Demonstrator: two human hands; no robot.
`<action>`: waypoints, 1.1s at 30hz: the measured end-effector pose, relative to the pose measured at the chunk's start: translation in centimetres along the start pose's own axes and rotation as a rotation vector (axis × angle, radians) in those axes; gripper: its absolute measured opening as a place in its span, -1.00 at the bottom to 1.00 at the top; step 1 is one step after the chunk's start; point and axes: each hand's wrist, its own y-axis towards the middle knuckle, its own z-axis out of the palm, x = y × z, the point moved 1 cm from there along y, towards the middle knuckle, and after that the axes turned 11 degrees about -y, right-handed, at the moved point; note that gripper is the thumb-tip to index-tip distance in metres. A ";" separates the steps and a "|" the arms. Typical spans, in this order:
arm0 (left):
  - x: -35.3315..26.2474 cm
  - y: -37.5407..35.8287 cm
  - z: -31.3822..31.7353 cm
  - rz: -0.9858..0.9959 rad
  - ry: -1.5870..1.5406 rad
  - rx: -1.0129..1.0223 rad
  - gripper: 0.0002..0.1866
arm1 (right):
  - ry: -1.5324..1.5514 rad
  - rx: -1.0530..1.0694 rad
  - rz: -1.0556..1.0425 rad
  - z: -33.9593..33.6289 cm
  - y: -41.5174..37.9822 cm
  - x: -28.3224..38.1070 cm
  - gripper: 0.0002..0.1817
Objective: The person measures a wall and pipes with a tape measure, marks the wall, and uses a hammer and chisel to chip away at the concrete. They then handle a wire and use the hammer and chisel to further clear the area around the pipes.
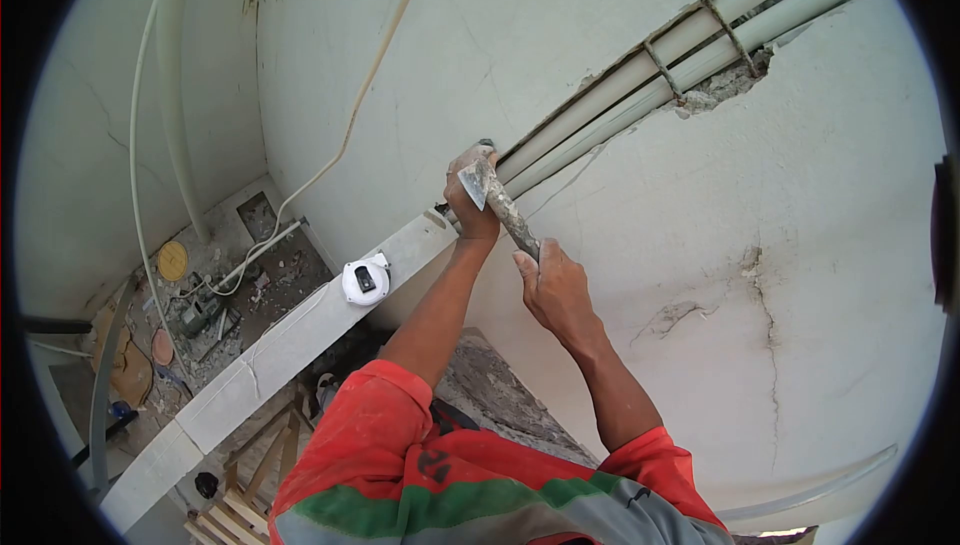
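Note:
My right hand (560,290) is closed around the plaster-caked handle of a small hatchet (512,215), whose flared metal head lies over my left hand in this view. My left hand (462,167) is curled at the lower end of the wall groove, beside the pipes. A dark tip pokes out above its fingers; the rest of what it grips is hidden. White pipes (620,87) run up the groove to the right, crossed by thin rusty bars (735,37). Broken plaster (725,90) edges the groove.
A white ledge (235,395) slopes across the lower left, carrying a round white case (366,281). Beyond it, rubble and tools cover the floor (290,275). A pale cable (345,135) hangs across the wall. Wooden slats (240,510) stand below. Cracks (768,335) mark the right wall.

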 end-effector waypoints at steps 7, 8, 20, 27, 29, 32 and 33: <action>-0.1 0.0 0.3 0.013 0.081 -0.032 -0.94 | 0.046 -0.142 -0.182 -0.1 -0.2 -0.2 -0.59; 0.2 -0.2 0.4 -0.007 0.033 -0.045 -0.94 | 0.006 -0.074 -0.105 -0.2 0.2 -0.3 -0.59; 0.9 -1.0 0.9 -0.209 -0.065 -0.089 -0.90 | -0.151 0.059 0.000 -1.4 1.5 0.0 -0.59; -0.5 -0.2 0.5 -0.181 0.001 -0.048 -0.87 | -0.044 -0.122 -0.244 -1.6 0.4 0.7 -0.61; 0.1 -0.7 0.5 -0.242 -0.005 -0.053 -0.86 | -0.084 -0.054 -0.170 -1.7 0.7 0.3 -0.61; 0.8 -0.9 1.1 -0.405 -0.285 -0.169 -0.87 | -0.144 0.094 -0.002 -2.6 1.9 0.5 -0.60; 0.9 -1.0 0.9 -0.318 -0.171 -0.115 -0.87 | -0.115 0.069 -0.017 -2.6 1.4 0.9 -0.59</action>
